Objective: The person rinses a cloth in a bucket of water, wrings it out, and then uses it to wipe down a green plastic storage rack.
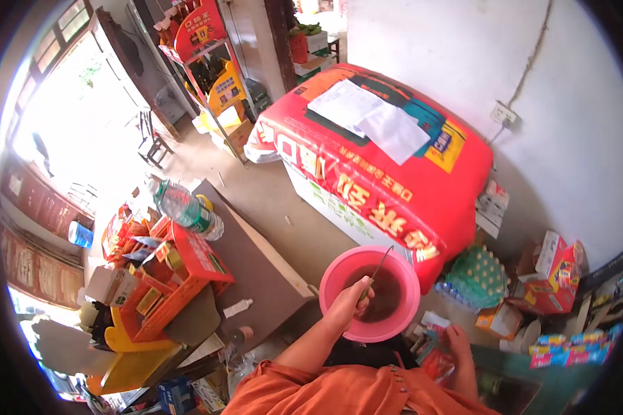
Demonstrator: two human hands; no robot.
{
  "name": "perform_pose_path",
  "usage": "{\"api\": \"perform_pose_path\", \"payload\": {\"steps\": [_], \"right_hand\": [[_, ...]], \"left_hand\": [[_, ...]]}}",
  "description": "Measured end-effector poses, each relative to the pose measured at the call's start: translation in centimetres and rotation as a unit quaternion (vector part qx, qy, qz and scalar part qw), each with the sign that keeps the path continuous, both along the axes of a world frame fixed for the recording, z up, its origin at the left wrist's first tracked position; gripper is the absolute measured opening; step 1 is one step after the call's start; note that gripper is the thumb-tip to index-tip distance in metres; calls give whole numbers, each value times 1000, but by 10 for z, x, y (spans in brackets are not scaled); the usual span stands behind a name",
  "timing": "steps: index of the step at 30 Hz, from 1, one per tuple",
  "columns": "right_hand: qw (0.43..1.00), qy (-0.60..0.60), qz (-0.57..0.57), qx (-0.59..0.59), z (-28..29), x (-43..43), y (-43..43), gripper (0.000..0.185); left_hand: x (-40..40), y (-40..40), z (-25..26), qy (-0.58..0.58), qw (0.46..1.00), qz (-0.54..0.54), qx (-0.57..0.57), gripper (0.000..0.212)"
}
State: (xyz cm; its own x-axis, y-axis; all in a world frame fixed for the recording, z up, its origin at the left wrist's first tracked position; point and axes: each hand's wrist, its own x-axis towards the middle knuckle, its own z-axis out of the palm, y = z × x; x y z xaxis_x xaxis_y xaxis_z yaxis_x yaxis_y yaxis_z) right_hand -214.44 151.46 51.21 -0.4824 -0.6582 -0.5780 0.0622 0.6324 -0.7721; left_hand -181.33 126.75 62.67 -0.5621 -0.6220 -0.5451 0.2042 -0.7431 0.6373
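Observation:
A pink plastic basin (330, 267) is in front of me at the lower centre, with dark contents that I cannot make out. My left hand (354, 303) is over the basin's near left side, its fingers closed on the greenish handle of a thin metal tool (380, 265). The tool's slender shaft curves at the tip, near the basin's far rim. To the right of the basin, my right hand (454, 340) hangs low beside small packets and a red plastic bag (437, 363). Its fingers look loosely bent; whether they hold anything is unclear.
A chest covered with a red printed sheet (446, 187) stands beyond the basin, papers (374, 119) on top. On the left are a brown counter (249, 259), an orange basket (187, 290) of packets and a plastic bottle (189, 210). Cardboard boxes (547, 270) and a green dotted bag (477, 277) lie right.

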Motion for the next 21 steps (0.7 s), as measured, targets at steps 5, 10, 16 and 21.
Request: {"api": "perform_pose_path", "payload": {"steps": [5,10,16,21], "right_hand": [[997,-67,-44,0,8,-52,-52,22],[993,-34,49,-100,54,-107,-190,19],[979,-19,91,-180,118,-128,-355,16],[975,-58,96,-191,133,-90,-463,15]], "left_hand": [[-8,-83,-27,-39,990,127,46,48],[-17,-161,-14,-42,965,256,31,51],[23,-245,16,-37,922,385,-12,52],[70,-338,12,-42,904,425,3,54]]}}
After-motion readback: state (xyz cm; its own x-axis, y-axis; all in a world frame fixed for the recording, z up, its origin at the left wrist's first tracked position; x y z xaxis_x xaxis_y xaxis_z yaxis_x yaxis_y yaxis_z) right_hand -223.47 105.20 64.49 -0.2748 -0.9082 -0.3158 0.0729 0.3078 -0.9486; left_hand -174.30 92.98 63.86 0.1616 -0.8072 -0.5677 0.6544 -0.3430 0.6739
